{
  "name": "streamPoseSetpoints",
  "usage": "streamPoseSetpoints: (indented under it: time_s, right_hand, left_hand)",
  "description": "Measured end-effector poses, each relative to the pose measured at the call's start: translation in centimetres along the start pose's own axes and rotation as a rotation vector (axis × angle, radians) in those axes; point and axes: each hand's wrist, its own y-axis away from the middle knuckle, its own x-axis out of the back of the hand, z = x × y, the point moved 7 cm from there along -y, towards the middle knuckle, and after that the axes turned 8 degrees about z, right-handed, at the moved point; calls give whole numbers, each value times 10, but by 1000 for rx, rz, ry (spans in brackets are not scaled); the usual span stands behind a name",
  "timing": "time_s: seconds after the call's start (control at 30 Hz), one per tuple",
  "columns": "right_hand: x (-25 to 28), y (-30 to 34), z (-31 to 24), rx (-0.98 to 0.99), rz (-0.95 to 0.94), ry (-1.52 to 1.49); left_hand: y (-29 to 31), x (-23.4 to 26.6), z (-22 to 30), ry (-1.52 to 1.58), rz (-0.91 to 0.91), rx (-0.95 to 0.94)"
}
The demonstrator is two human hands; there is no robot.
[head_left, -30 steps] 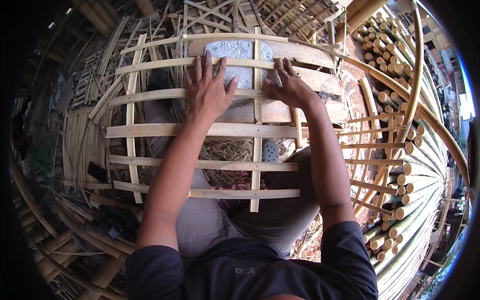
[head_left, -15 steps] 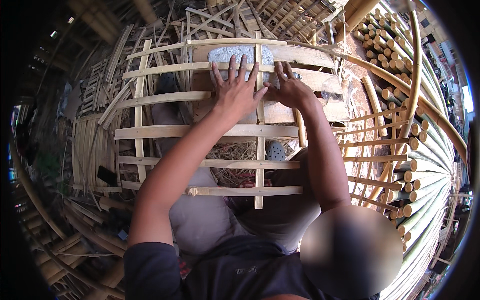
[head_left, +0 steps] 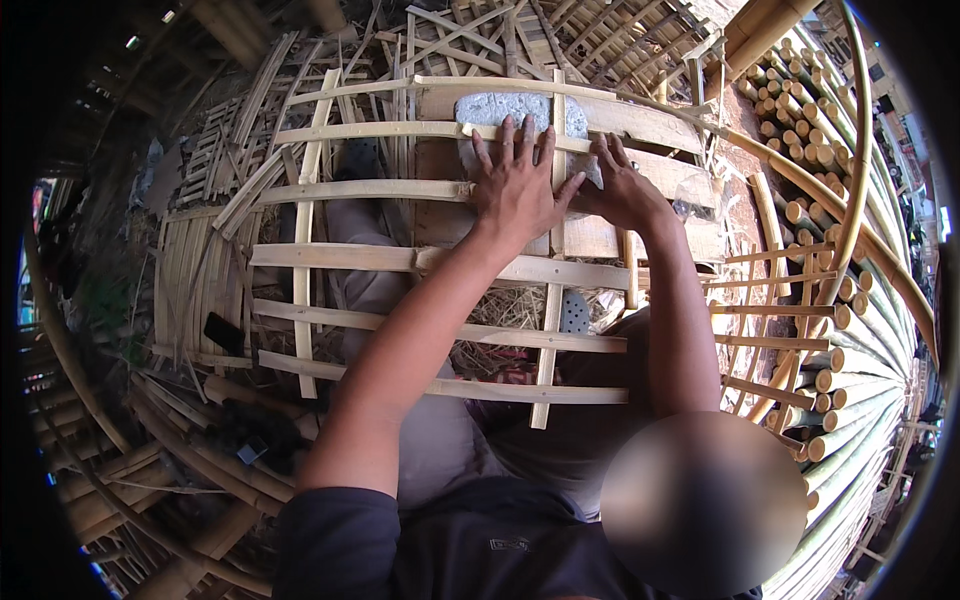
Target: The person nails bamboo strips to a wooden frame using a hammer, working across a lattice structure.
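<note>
A lattice of pale bamboo slats (head_left: 340, 258) lies flat across my lap and over wooden planks (head_left: 660, 180). Its long slats are fixed to two crosspieces. My left hand (head_left: 515, 185) is open, fingers spread, pressing on the second-farthest slat beside the right crosspiece (head_left: 552, 300). Just right of that crosspiece rests my right hand (head_left: 628, 195), open, its fingers stretched forward onto the same slat and its thumb tucked near the left thumb. Under the far slats sits a speckled grey stone block (head_left: 500, 106). A small grey piece beside my right fingers is too covered to name.
Stacked bamboo poles (head_left: 850, 400) fill the right side, with another slat lattice (head_left: 770, 310) before them. At left lie bundled slats (head_left: 185, 275) and a dark phone-like rectangle (head_left: 223, 333). Bamboo scraps and woven panels (head_left: 610, 40) lie at the back. A foot in a perforated grey shoe (head_left: 575, 312) shows below.
The whole view has shifted, so the scene sits farther right and slightly turned. Both hands keep about the same place on the lattice, fingers still stretched out.
</note>
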Motion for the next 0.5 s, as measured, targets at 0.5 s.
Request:
streamPoseSetpoints:
  time_s: [0.5]
  right_hand:
    - [16, 6, -13, 132, 80, -23]
  left_hand:
    - [-4, 1, -3, 1, 17, -4]
